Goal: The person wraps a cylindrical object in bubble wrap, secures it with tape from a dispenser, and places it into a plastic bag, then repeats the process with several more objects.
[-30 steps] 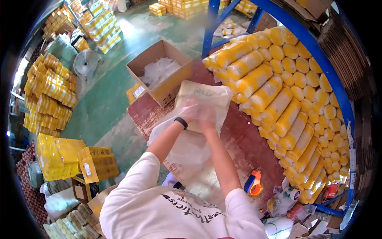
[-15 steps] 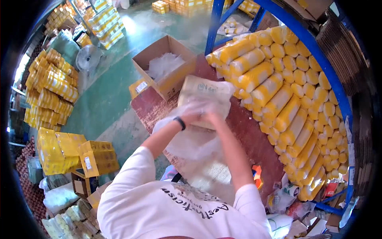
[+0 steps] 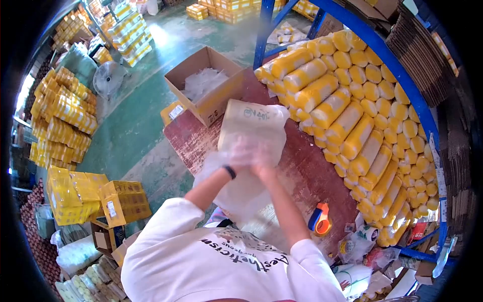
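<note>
On the worn red table (image 3: 322,186) lies a flat pale package (image 3: 251,118) with dark handwriting near its far edge. Translucent plastic film (image 3: 229,186) covers its near part and spreads toward my body. My left hand (image 3: 241,153), below a black wristband, is on the film. Close beside it, my right hand (image 3: 261,158) touches the same film. Both hands are blurred, and their fingers are too smeared to tell whether they are apart or closed.
An open cardboard box (image 3: 209,103) holding clear plastic stands at the table's far left corner. An orange and blue tape dispenser (image 3: 320,220) is on the right. Yellow-wrapped rolls (image 3: 352,121) are piled beyond the right edge by a blue rack (image 3: 392,45). A fan (image 3: 108,79) stands far left.
Both hands have moved slightly toward my body over the film, exposing more of the package. The tape dispenser shows more fully beside my right arm. The view has shifted slightly.
</note>
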The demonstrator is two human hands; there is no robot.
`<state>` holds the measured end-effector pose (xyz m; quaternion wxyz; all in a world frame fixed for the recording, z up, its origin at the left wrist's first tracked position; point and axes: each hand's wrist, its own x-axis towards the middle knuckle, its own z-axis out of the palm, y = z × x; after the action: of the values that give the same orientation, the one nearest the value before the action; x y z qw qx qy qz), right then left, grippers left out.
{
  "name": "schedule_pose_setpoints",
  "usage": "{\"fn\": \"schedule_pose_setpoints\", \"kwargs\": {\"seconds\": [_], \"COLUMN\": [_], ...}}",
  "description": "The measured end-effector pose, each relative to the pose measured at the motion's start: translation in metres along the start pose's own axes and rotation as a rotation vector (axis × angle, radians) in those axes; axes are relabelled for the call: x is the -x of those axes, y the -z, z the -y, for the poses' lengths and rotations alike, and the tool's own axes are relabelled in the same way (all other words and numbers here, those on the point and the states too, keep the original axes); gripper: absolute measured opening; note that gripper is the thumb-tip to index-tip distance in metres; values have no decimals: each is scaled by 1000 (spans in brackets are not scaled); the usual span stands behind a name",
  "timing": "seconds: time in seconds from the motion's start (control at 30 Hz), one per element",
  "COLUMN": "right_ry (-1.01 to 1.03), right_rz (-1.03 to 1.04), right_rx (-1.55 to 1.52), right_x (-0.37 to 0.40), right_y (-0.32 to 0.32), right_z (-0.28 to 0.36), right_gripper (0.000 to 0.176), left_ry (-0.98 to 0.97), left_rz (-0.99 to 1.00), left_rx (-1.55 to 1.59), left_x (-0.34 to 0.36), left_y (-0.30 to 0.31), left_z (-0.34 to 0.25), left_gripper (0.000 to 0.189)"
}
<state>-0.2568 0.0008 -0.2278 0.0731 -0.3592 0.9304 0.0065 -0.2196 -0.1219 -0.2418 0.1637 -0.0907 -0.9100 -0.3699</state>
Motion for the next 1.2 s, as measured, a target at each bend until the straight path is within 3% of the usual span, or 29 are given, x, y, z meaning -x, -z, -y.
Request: {"fn": "schedule_pose_setpoints", "kwargs": {"seconds": [0.03, 0.1, 0.17, 0.27, 0.33, 0.37, 0.4, 0.47, 0.53, 0.6, 0.63, 0.7, 0.73, 0.8, 0.9, 0.93, 1.03, 1.13, 1.2], "right_ry": [-3, -10, -121, -80, -86, -72, -57, -23, 13, 47, 63, 40, 23, -11, -57, -39, -64, -266, -312], "right_rz": [-60, -173, -6, -109, -135, -175, -215, -183, -46, -88, -106, 35, 104, 16, -111, -167, -171, -209, -225], "right_rx": [83, 245, -345, -703, -825, -720, -615, -479, -420, -226, -125, -199, -239, -263, -301, -225, -239, -244, -266], "right_x": [21, 69, 136, 196, 211, 213, 202, 185, 176, 173, 171, 165, 159, 143, 115, 106, 101, 116, 128], "right_y": [-19, -51, -35, -83, -98, -102, -101, -92, -76, -89, -90, -85, -81, -90, -87, -81, -56, -81, -80], "right_z": [14, 41, 68, 77, 76, 78, 78, 76, 76, 83, 82, 76, 71, 50, -1, -21, -67, -80, -75], "right_gripper": [55, 59, 60, 66, 71, 74, 77, 81, 83, 84, 85, 75, 72, 70, 59, 55, 44, 46, 47], "left_ry": [5, 97, 121, 79, 294, 401, 697, 297, 186, 183, 190, 199, 166, 99, 396, 149, -19, 383, -67], "left_rz": [-254, 25, 382, 360, 420, 455, 716, 330, 191, 283, 369, 544, 501, 409, 526, 432, 484, 981, 355], "left_rx": [28, -678, -469, -465, -289, -203, -2, -196, -550, -773, -700, -551, -520, -453, -381, -415, -385, -42, -223], "left_x": [33, 88, 117, 195, 199, 199, 168, 147, 99, 78, 66, 49, 48, 43, 24, 29, 40, 62, 127], "left_y": [-25, -39, -5, -18, -29, -31, -18, -33, -31, -48, -46, -38, -39, -42, -65, -64, -73, -55, -93], "left_z": [4, -13, -54, -64, -52, -44, -48, -18, -9, 24, 26, 29, 37, 59, 102, 99, 70, -12, -27], "left_gripper": [45, 48, 45, 41, 46, 49, 48, 44, 41, 40, 38, 36, 35, 34, 36, 35, 37, 41, 56]}}
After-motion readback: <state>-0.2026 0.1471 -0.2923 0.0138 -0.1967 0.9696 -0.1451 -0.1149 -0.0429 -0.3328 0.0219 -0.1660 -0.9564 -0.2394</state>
